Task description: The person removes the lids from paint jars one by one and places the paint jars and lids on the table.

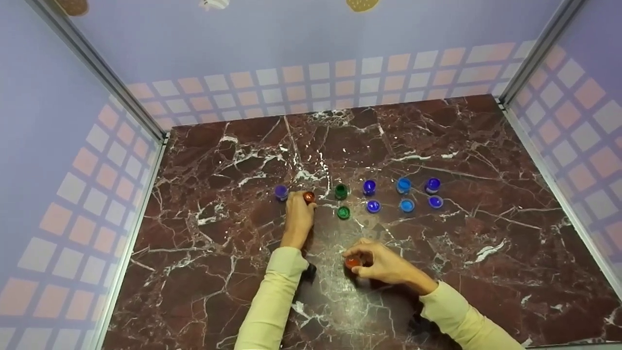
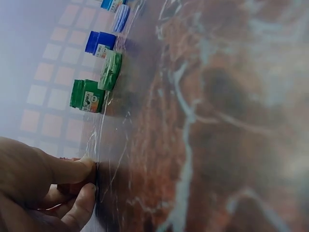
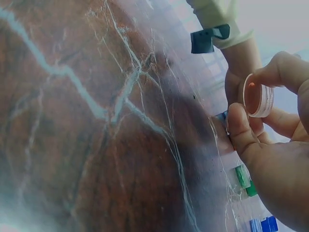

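My left hand [image 1: 298,214] grips a small orange-brown paint jar [image 1: 309,197] standing on the table; its mouth shows above the fingers. In the left wrist view the fingers and thumb hide most of that jar. Nearer to me, my right hand [image 1: 381,262] pinches a round orange lid [image 1: 353,263] by its rim, raised off the tabletop. The right wrist view shows the same lid [image 3: 259,99] tipped on edge between thumb and fingers. Just left of the left hand stands a purple paint jar [image 1: 281,192]. To its right is an open green jar [image 1: 341,191].
Further right stand a dark blue jar [image 1: 369,187], a light blue jar [image 1: 404,185] and a violet jar [image 1: 432,184]. Loose lids lie before them, with a green lid [image 1: 343,212] before the green jar. Panels surround the marbled table [image 1: 218,291] on three sides.
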Demonstrator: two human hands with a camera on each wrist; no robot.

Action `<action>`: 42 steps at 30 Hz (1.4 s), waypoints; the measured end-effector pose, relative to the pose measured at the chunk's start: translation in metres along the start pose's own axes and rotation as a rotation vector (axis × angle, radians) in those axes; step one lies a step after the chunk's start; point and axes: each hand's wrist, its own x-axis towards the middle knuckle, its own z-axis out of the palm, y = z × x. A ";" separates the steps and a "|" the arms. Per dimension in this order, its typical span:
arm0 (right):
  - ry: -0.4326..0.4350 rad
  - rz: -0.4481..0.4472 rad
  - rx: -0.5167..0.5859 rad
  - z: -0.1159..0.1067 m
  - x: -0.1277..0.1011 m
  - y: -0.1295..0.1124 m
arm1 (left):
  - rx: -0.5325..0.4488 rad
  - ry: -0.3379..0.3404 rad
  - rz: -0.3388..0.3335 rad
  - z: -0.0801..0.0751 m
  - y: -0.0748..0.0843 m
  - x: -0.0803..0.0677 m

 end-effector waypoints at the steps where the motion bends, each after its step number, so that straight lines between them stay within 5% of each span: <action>1: 0.000 0.004 -0.003 0.000 0.000 0.000 | 0.001 0.006 -0.007 0.000 0.000 0.002; 15: -0.006 -0.006 -0.013 0.005 0.004 -0.001 | 0.033 0.073 -0.074 0.002 -0.003 0.013; 42: 0.145 0.061 -0.087 0.006 0.047 -0.019 | 0.023 0.041 -0.030 -0.006 0.007 0.001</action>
